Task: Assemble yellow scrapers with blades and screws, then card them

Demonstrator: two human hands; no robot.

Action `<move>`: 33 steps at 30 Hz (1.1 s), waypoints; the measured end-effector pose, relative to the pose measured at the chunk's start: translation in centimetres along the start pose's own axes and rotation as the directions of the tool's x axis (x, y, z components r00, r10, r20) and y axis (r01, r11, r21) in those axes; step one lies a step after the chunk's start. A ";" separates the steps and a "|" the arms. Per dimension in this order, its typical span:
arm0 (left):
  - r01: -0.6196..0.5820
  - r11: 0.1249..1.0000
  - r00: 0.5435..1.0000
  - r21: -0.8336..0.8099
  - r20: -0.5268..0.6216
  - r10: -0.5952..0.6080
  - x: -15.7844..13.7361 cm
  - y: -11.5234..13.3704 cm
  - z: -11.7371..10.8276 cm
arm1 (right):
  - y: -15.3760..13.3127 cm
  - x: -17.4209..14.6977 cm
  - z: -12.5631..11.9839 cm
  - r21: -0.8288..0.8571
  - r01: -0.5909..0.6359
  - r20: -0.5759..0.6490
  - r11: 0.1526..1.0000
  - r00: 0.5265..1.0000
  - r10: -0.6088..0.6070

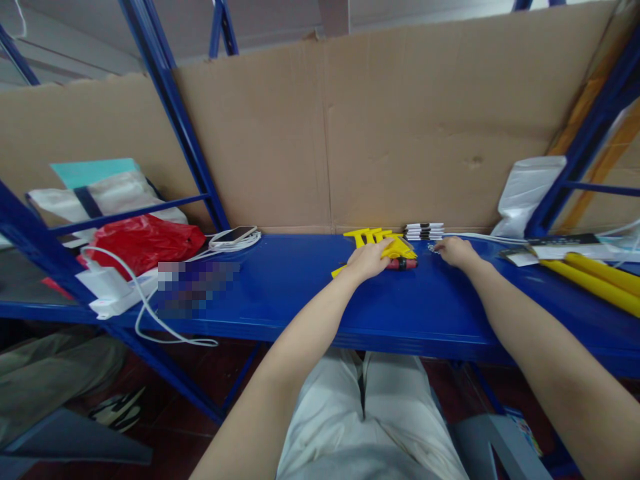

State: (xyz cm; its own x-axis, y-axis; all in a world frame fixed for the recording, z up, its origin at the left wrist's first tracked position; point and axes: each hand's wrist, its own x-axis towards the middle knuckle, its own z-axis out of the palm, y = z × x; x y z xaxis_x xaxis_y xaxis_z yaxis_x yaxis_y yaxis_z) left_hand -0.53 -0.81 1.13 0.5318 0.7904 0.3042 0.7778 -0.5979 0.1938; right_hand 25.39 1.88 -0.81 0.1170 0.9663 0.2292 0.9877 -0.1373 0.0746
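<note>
My left hand (pixel 369 261) is closed around a yellow plastic piece (pixel 400 249) above the blue shelf; its fingers are partly hidden. Several yellow T-shaped pieces (pixel 357 235) lie just behind that hand. Beside it, a red and black object (pixel 403 264), perhaps a tool handle, rests on the surface. My right hand (pixel 456 252) reaches down to the shelf, its fingertips pinched together at some small shiny metal bits (pixel 433 249). Whether one of these is between the fingers is too small to tell. A stack of small white and black packets (pixel 424 231) stands between and behind my hands.
The blue shelf (pixel 300 287) has a cardboard wall (pixel 400 120) behind it. At left are a phone (pixel 239 235) on coiled white cable, a red plastic bag (pixel 147 243) and a power strip (pixel 120 303). Yellow tubes (pixel 595 283) and a white pouch (pixel 530 190) are at right.
</note>
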 end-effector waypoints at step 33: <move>0.000 0.752 0.986 -0.659 -0.126 -0.111 0.9 -0.2 -1.2 | -0.5 -0.1 -1.5 0.507 0.080 -0.296 0.858 0.951 0.086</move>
State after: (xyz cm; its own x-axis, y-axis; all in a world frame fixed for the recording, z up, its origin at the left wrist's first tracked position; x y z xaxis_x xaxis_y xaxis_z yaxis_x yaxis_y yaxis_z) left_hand -0.62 -0.10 2.46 0.3962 0.8285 0.3956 0.3639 -0.5373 0.7608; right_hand 24.69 1.56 0.55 0.1657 0.8430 0.5117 0.9094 0.0702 -0.4100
